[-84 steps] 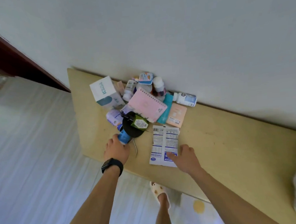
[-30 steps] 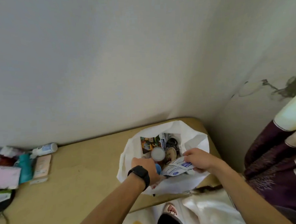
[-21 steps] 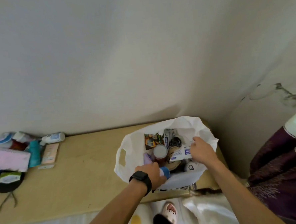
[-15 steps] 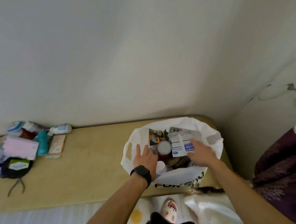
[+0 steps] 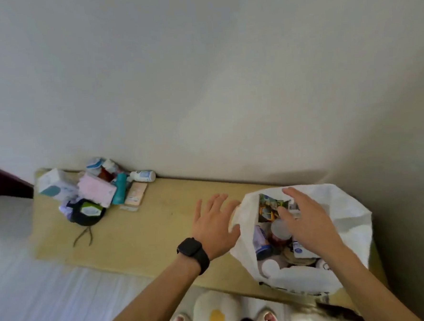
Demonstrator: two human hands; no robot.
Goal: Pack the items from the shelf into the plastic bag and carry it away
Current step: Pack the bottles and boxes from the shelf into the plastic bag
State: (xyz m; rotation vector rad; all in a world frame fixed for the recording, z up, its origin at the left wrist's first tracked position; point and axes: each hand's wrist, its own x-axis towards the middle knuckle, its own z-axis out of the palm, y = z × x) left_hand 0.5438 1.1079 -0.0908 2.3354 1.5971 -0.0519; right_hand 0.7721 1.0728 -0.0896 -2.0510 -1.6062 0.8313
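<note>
The plastic bag (image 5: 347,216) is sitting open at the right end of the wooden shelf (image 5: 160,228), already holding a colourful packet (image 5: 268,207), a white-lidded jar (image 5: 279,228) and blue-printed sachets (image 5: 302,250). The right hand (image 5: 309,225) is hovering over the bag's mouth, fingers spread and straight, gripping nothing. The left hand (image 5: 213,224) – a black watch (image 5: 193,252) on its wrist – is reaching flat over the shelf just beside the bag, fingers apart; it may be brushing the bag's left rim. Well apart, at the shelf's left end, unpacked items are lying in a heap – a white box (image 5: 51,186), a pink notebook (image 5: 96,192), a teal tube (image 5: 119,192) and a white bottle (image 5: 143,175)
</note>
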